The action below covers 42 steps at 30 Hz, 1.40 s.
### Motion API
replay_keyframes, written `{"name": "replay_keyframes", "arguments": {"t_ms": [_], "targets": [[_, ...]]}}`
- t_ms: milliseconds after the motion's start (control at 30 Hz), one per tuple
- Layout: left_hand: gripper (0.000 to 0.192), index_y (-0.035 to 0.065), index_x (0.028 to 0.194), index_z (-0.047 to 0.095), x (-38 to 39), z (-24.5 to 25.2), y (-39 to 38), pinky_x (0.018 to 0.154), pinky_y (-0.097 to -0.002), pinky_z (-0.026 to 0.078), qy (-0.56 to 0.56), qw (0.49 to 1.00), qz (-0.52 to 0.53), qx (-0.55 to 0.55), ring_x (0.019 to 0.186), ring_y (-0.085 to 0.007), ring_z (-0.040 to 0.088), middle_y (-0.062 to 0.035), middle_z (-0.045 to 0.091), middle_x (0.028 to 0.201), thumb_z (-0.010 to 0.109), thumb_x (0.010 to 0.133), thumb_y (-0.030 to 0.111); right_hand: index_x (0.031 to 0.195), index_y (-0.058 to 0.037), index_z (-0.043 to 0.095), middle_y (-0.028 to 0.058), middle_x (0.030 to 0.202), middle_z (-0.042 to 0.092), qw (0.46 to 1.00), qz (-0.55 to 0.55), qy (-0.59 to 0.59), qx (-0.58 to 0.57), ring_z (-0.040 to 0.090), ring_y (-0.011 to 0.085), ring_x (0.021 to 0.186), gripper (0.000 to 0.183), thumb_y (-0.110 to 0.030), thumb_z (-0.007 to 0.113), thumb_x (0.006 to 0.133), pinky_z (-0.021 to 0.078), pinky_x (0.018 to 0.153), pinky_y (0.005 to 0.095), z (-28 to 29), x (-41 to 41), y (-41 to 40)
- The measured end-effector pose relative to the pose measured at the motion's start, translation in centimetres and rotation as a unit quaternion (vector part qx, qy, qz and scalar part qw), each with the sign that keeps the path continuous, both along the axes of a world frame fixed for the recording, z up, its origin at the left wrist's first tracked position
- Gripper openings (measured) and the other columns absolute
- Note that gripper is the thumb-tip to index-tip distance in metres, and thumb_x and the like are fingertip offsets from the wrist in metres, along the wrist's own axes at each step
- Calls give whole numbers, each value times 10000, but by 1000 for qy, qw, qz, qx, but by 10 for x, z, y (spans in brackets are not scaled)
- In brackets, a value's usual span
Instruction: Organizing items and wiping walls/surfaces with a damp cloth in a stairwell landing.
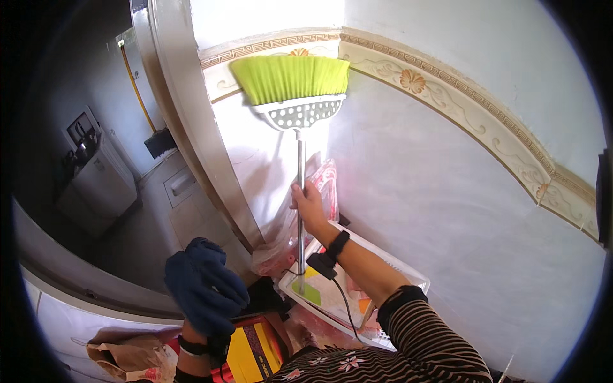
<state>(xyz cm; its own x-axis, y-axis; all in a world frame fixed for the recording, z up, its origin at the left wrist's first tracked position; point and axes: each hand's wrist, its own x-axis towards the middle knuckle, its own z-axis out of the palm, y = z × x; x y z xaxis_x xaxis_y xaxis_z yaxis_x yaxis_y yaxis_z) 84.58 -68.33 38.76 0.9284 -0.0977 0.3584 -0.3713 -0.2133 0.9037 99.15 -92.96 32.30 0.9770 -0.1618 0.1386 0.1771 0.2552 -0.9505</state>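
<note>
My right hand is closed around the metal handle of a broom, which stands upright with its lime-green bristles at the top, by the tiled wall corner. Its handle's lower end is at a white plastic basket with flat items inside. A dark blue cloth is bunched over my left hand, hiding the fingers. Black bands are on both wrists, and a cable hangs from the device at the right one.
Clear plastic wrapping leans by the door frame. A brown paper bag and a yellow and red box sit low in front. Through the doorway are a white appliance and another broom with a yellow handle.
</note>
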Motion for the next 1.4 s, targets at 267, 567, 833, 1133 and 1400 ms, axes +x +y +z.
{"name": "replay_keyframes", "arguments": {"t_ms": [267,567,833,1133,1400], "targets": [[173,34,970,513,14,12,-38,733,-247,467,-23,997,-71,0,806,-161,559,-73,582,896,505,820,119,853,-98,473,-50,562,367,995,6,-101,14,322,40,441,77,-166,497,881,287,381,204,91,-87,-91],[162,38,1000,496,27,-31,-108,725,-263,478,-31,992,-123,-13,786,-174,556,-73,571,870,473,864,124,797,-73,379,-36,593,283,991,-33,-121,45,270,45,459,171,-167,501,870,213,369,199,94,-229,-199],[110,69,903,451,32,-30,-158,684,-286,450,-52,974,-218,-42,782,-184,502,-101,502,872,520,826,106,885,-62,400,-35,551,295,971,-189,-142,-37,274,52,430,281,-306,537,848,224,348,203,112,-345,-275],[307,58,1119,499,170,110,-143,898,-334,363,-416,887,192,59,1051,-211,445,-84,512,1115,547,822,120,779,-66,359,-43,488,273,904,-391,-150,-90,217,26,327,244,-240,500,875,149,274,203,105,-419,-300],[496,83,1279,400,248,194,-164,991,-428,219,-401,647,336,555,1313,-237,172,-63,189,1429,470,792,149,714,-61,481,6,490,390,869,-490,-70,-31,354,93,379,200,-193,558,843,309,319,238,78,-431,-263]]}}
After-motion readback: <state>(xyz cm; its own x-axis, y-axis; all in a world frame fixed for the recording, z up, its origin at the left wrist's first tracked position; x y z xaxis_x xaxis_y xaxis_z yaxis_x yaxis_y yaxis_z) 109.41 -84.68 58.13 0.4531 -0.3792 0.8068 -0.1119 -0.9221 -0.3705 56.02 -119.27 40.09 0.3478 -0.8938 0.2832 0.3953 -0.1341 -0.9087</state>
